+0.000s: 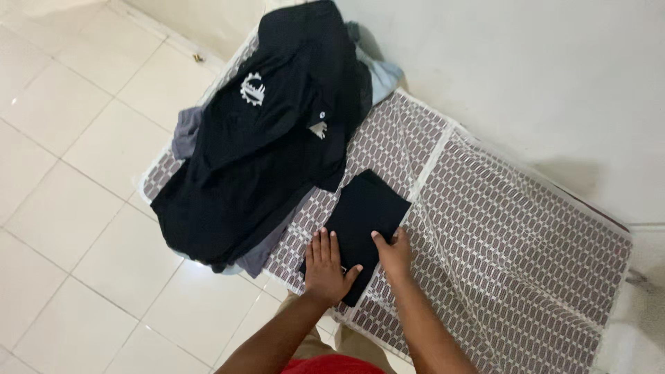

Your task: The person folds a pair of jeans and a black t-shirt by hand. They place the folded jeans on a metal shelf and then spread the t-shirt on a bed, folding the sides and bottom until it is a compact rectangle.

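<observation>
**Poster A:** Down on the patterned mattress [499,228], a person is leaning over a folded black garment [364,221]. It lies near the middle of the mattress, just beside the seam between the two cushion sections, folded into a neat, slightly skewed rectangle.

**Poster B:** What are the hands doing?

**Poster A:** Both are flat on it. The left hand [327,266] is spread open, palm down on the near end of the fold, fingers pointing away from the person. The right hand [395,251] sits on the garment's right edge, fingers loosely open and pressed against the cloth — neither hand has closed around anything, they just rest on top.

**Poster B:** And the heap next to it?

**Poster A:** That's a loose pile of dark clothes [263,145] at the far left end of the mattress, with a black shirt on top showing a white round emblem [252,88]. Grey fabric [185,133] peeks out underneath and hangs over the edge toward the white tiled floor [69,138]. A bit of pale blue cloth [384,73] sticks out behind the pile, near the white wall [540,76]. The pile's edge comes close to the folded piece — I can't tell if they touch.
</observation>
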